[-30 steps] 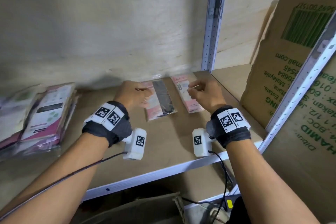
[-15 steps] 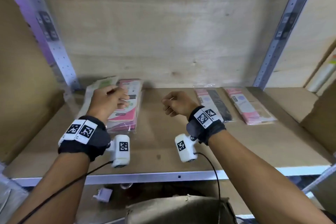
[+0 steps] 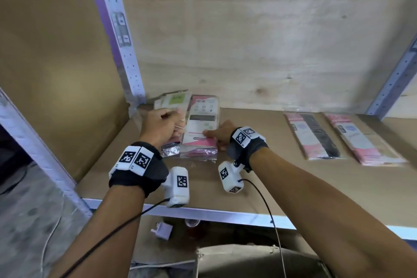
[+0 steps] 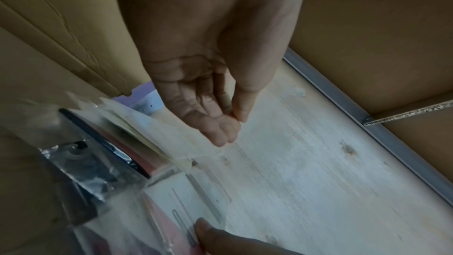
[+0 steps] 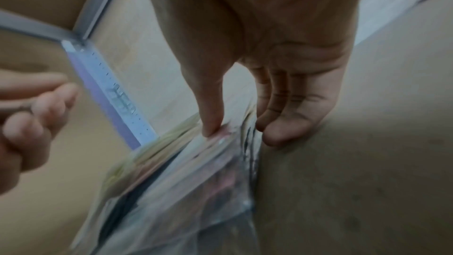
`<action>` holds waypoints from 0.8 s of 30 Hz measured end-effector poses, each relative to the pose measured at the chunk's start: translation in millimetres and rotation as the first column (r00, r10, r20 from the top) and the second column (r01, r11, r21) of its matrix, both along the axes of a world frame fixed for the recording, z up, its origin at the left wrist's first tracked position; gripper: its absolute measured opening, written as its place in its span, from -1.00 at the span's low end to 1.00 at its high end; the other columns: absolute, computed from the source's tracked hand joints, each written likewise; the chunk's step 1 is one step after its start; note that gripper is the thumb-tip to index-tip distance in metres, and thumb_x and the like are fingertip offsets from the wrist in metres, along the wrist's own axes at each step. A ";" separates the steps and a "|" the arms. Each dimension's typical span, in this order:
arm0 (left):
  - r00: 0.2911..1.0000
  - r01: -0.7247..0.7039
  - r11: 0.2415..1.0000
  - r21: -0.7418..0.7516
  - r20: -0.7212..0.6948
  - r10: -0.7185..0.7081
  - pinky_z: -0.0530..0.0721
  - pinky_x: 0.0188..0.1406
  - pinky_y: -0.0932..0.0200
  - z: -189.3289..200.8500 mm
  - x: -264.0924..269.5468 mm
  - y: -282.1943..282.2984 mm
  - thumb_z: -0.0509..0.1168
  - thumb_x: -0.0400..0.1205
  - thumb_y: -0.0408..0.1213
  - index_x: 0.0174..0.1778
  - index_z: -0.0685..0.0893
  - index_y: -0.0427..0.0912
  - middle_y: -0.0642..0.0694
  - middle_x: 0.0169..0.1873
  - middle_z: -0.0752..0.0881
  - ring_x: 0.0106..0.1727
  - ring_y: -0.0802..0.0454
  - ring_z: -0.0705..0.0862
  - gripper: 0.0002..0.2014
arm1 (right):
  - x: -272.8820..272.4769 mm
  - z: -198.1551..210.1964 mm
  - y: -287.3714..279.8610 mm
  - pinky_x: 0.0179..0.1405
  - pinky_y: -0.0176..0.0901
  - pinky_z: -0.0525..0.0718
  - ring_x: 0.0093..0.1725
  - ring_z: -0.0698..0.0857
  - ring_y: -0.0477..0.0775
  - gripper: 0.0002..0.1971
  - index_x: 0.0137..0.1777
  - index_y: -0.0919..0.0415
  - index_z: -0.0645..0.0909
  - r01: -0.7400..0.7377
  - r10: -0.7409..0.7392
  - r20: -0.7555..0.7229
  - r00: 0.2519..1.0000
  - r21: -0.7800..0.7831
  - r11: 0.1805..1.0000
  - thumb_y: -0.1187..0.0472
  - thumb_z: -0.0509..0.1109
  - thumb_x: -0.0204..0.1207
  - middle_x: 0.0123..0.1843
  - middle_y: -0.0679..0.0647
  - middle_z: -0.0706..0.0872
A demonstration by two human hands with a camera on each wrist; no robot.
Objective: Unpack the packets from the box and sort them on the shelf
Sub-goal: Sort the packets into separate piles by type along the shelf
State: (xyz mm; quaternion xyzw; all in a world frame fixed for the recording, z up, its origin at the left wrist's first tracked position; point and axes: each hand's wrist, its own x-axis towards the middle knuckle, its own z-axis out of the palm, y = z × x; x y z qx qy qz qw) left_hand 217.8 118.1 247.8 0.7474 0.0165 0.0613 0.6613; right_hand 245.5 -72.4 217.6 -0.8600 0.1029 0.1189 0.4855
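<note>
A brown board shelf (image 3: 259,178) with a pale plywood back wall fills my view, framed by perforated grey metal uprights (image 3: 117,36). At its back left corner lies a stack of pink-and-white packets in clear plastic sleeves (image 3: 200,128). My right hand (image 3: 217,135) pinches the stack's near edge, thumb on top, fingers beneath. My left hand (image 3: 161,125) hovers just beside it, fingers loosely curled, holding nothing. Two long pink-and-black packets (image 3: 313,135) lie well apart to the right, with nothing between them and the stack.
</note>
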 end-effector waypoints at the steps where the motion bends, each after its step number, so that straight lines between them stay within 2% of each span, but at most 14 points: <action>1: 1.000 -0.001 1.000 0.000 -0.010 0.001 0.71 -0.50 0.30 -0.4 -0.8 -1.3 0.40 0.65 -0.28 -0.23 0.75 -0.17 -0.09 -0.50 0.79 -0.56 0.13 0.69 -0.86 | -1.4 -0.5 -2.8 0.00 -0.07 0.68 -0.01 0.68 0.12 -0.56 0.26 0.34 0.64 0.003 -0.003 0.007 1.000 -0.002 1.000 0.07 0.56 0.50 0.27 0.24 0.74; 3: 0.999 0.009 1.000 -0.016 -0.030 -0.009 0.66 -0.53 0.32 -1.5 -2.2 -5.7 0.38 0.65 -0.34 -0.22 0.75 -0.21 -0.19 -0.44 0.78 -0.56 0.11 0.66 -0.87 | -6.5 0.3 -11.5 -0.22 -0.12 0.70 -0.13 0.71 0.11 -0.75 -0.06 0.25 0.62 0.014 -0.014 0.011 1.000 -0.023 1.000 0.08 0.56 0.50 0.10 0.21 0.75; 5: 0.999 0.028 1.000 -0.003 -0.029 -0.028 0.64 -0.52 0.33 -3.3 -3.7 -12.1 0.36 0.67 -0.35 -0.11 0.75 -0.25 -0.23 -0.36 0.78 -0.54 0.10 0.66 -0.91 | -12.9 1.8 -24.1 -0.24 -0.13 0.70 -0.17 0.72 0.11 -0.74 -0.20 0.19 0.51 0.028 -0.028 0.005 1.000 -0.009 1.000 0.14 0.56 0.50 0.05 0.21 0.73; 8: 0.997 0.071 0.981 0.180 -0.011 -0.071 0.77 -0.34 0.25 -5.5 -5.2 -22.1 0.35 0.66 -0.39 0.09 0.73 -0.16 -0.18 -0.11 0.82 -0.34 -0.01 0.79 -0.87 | -28.9 6.9 -47.0 0.15 0.11 0.76 0.08 0.76 0.25 -0.76 0.00 0.28 0.53 0.066 -0.068 0.007 0.998 0.142 0.988 0.25 0.55 0.51 0.15 0.29 0.74; 9: 0.994 0.104 0.959 0.265 -0.006 -0.106 0.80 -0.21 0.16 -5.9 -5.6 -26.4 0.33 0.64 -0.45 0.17 0.71 -0.10 -0.17 0.01 0.81 -0.22 -0.05 0.81 -0.76 | -36.7 9.5 -55.1 0.13 0.17 0.77 0.09 0.76 0.27 -0.71 0.12 0.32 0.53 0.082 -0.088 0.014 0.996 0.241 0.967 0.29 0.54 0.51 0.15 0.30 0.74; 10: 0.988 0.144 0.919 0.367 0.004 -0.156 0.80 -0.09 0.10 -5.9 -6.5 -31.3 0.30 0.62 -0.52 0.27 0.68 -0.03 -0.14 0.11 0.78 -0.09 -0.09 0.80 -0.62 | -44.4 12.5 -63.1 0.01 0.12 0.82 0.06 0.77 0.26 -0.63 0.25 0.32 0.51 0.099 -0.114 0.024 0.993 0.341 0.935 0.32 0.54 0.51 0.16 0.30 0.73; 12: 0.967 0.193 0.777 0.600 0.018 -0.254 0.72 0.15 0.07 -4.7 -10.2 -45.5 0.29 0.55 -0.58 0.45 0.58 0.11 -0.08 0.29 0.68 0.19 -0.10 0.67 -0.38 | -61.6 21.8 -79.0 -0.35 -0.09 0.81 -0.07 0.80 0.18 -0.48 0.41 0.20 0.47 0.124 -0.173 0.052 0.984 0.505 0.854 0.34 0.54 0.49 0.20 0.28 0.72; 14: 0.948 0.181 0.631 0.755 0.036 -0.315 0.48 0.47 -0.03 -2.2 -16.3 -63.4 0.35 0.55 -0.51 0.55 0.49 0.17 -0.11 0.45 0.53 0.44 -0.15 0.43 -0.31 | -77.2 33.6 -94.2 -0.44 -0.20 0.76 -0.20 0.83 0.08 -0.51 0.42 0.14 0.52 0.124 -0.211 0.072 0.975 0.612 0.781 0.34 0.53 0.51 0.11 0.20 0.76; 15: 0.936 0.152 0.589 0.794 0.076 -0.344 0.35 0.54 -0.06 0.5 -19.8 -73.0 0.40 0.57 -0.42 0.54 0.51 0.17 -0.10 0.46 0.51 0.49 -0.15 0.37 -0.36 | -83.6 39.5 -101.4 -0.43 -0.23 0.76 -0.22 0.82 0.04 -0.55 0.41 0.16 0.56 0.116 -0.215 0.078 0.973 0.641 0.758 0.33 0.50 0.53 0.07 0.16 0.77; 16: 0.916 0.113 0.570 0.814 0.137 -0.378 0.29 0.55 -0.08 3.7 -23.5 -81.9 0.45 0.57 -0.30 0.50 0.57 0.16 -0.09 0.45 0.53 0.51 -0.14 0.36 -0.44 | -90.4 45.7 -108.4 -0.41 -0.23 0.76 -0.20 0.79 0.03 -0.60 0.41 0.19 0.60 0.107 -0.211 0.080 0.974 0.659 0.744 0.30 0.47 0.56 0.07 0.15 0.76; 18: 0.866 0.036 0.592 0.805 0.271 -0.421 0.29 0.47 -0.01 11.3 -29.7 -98.4 0.49 0.57 -0.13 0.33 0.73 0.07 -0.08 0.34 0.65 0.46 -0.09 0.46 -0.62 | -101.1 54.2 -123.3 -0.39 -0.23 0.76 -0.18 0.77 0.06 -0.66 0.34 0.25 0.66 0.100 -0.196 0.059 0.979 0.697 0.710 0.17 0.43 0.61 0.11 0.17 0.74; 20: 0.825 -0.062 0.641 0.765 0.401 -0.399 0.36 0.16 0.11 17.9 -34.9 -111.7 0.46 0.58 -0.08 0.05 0.83 -0.07 -0.11 0.10 0.75 0.23 -0.09 0.61 -0.79 | -109.9 58.6 -138.4 -0.41 -0.22 0.77 -0.20 0.82 0.09 -0.62 0.25 0.28 0.68 0.089 -0.163 0.023 0.986 0.756 0.648 -0.02 0.38 0.63 0.05 0.21 0.80; 22: 0.794 -0.119 0.683 0.720 0.482 -0.370 0.25 -0.16 0.12 20.4 -37.2 -121.8 0.46 0.59 -0.08 -0.24 0.77 -0.24 -0.14 -0.21 0.69 -0.07 -0.16 0.63 -0.74 | -115.9 60.8 -153.1 -0.50 -0.21 0.72 -0.19 0.84 0.12 -0.52 0.17 0.31 0.65 0.061 -0.139 0.023 0.990 0.815 0.576 -0.16 0.24 0.67 -0.03 0.22 0.82; 24: 0.799 -0.028 0.761 0.649 0.472 -0.374 0.35 -0.26 0.02 19.3 -38.3 -130.7 0.46 0.58 -0.10 -0.29 0.72 -0.30 -0.18 -0.32 0.65 -0.19 -0.22 0.62 -0.70 | -119.5 61.3 -165.2 -0.57 -0.23 0.67 -0.18 0.85 0.16 -0.52 0.14 0.27 0.57 0.041 -0.152 0.044 0.987 0.858 0.512 -0.18 0.12 0.71 -0.02 0.22 0.83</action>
